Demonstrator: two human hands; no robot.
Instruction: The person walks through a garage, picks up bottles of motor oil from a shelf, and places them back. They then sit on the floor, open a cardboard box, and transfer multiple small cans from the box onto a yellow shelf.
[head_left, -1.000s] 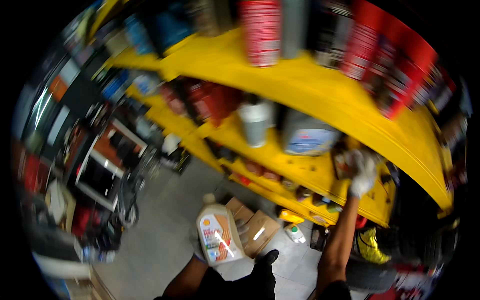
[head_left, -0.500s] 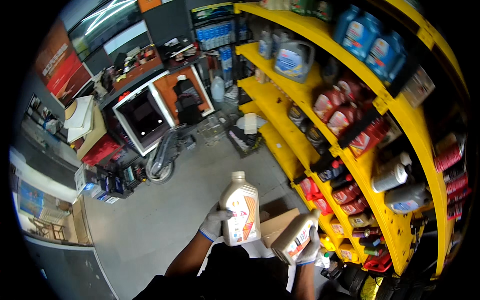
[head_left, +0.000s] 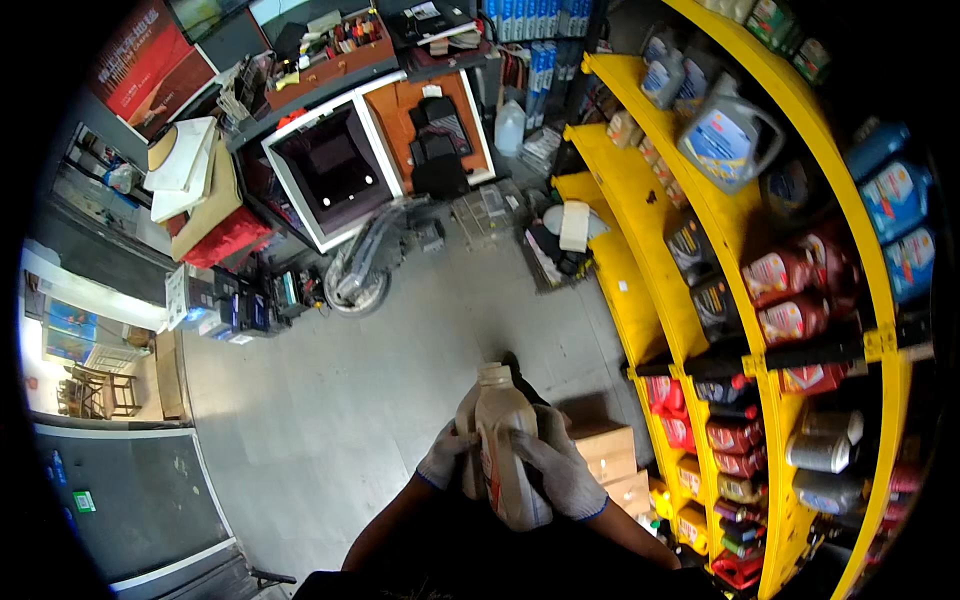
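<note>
Two beige plastic motor oil bottles are held together close to my body at the lower middle. The nearer motor oil bottle (head_left: pixel 511 440) has a pale cap and tilts slightly, with my right hand (head_left: pixel 562 470) gripping its right side. Partly hidden behind it, the other motor oil bottle (head_left: pixel 468 407) is held by my left hand (head_left: pixel 446 456). Both hands wear pale knitted work gloves. The labels are mostly turned out of view.
Yellow shelving (head_left: pixel 650 230) full of oil jugs curves along the right. Cardboard boxes (head_left: pixel 606 450) stand on the floor by the shelf foot. Farther ahead are a white-framed cabinet (head_left: pixel 330 160) and a wheel (head_left: pixel 358 290) under plastic wrap. Stacked boxes (head_left: pixel 220 303) stand at left.
The two bottles, held apart before, are now side by side and overlapping. My right hand has come inward to the left. The view has turned, so the shelves sit farther right.
</note>
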